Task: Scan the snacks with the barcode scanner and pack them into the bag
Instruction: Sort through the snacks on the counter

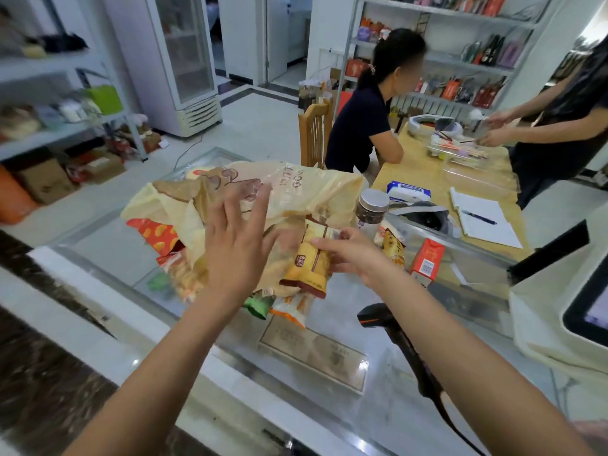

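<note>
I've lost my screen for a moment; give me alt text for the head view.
The right hand pinches a yellow snack packet beside a pale yellow plastic bag, while the left hand spreads open over the bag. More snack packets lie around it on the glass counter, and the black barcode scanner lies unheld by the right forearm.

Small shop, as I stand in it: glass counter (108,258), stocked shelves (460,57), glass-door fridge (187,60), barcode scanner (386,325), checkout screen (589,307).

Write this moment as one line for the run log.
phase: packing | left hand: open, over bag | right hand: holds yellow snack pack | scanner: lying on counter
</note>
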